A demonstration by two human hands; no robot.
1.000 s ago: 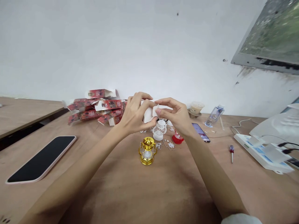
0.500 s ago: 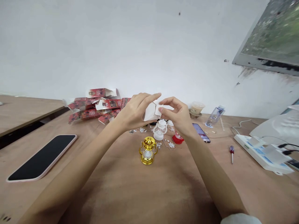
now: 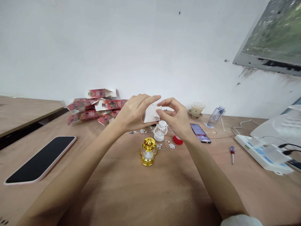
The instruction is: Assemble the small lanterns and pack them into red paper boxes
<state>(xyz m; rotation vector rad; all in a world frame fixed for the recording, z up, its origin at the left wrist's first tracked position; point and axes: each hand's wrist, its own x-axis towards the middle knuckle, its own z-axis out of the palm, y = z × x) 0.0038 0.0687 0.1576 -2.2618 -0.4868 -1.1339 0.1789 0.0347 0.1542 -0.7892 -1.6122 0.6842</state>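
Above the table, my left hand (image 3: 134,113) is wrapped round a small white cardboard box (image 3: 150,113), whose end faces me. My right hand (image 3: 176,117) pinches a flap at the right side of that box between thumb and forefinger. Below them a gold toy lantern (image 3: 148,152) stands upright on the wooden table (image 3: 145,191). Behind it is a white lantern (image 3: 161,131), also upright. A red piece (image 3: 177,140) lies to its right, partly hidden by my right wrist. Small metal parts (image 3: 169,145) lie around the lanterns.
Several red printed boxes (image 3: 103,104) are piled at the back left. A large phone (image 3: 41,160) lies at the left, a smaller phone (image 3: 199,133) at the right. Further right are a cup (image 3: 197,109), a bottle (image 3: 215,117), a screwdriver (image 3: 232,153) and a power strip (image 3: 263,153).
The flap at the box's end has folded further across under my right thumb and forefinger. My left hand keeps its hold. The view has shifted slightly.
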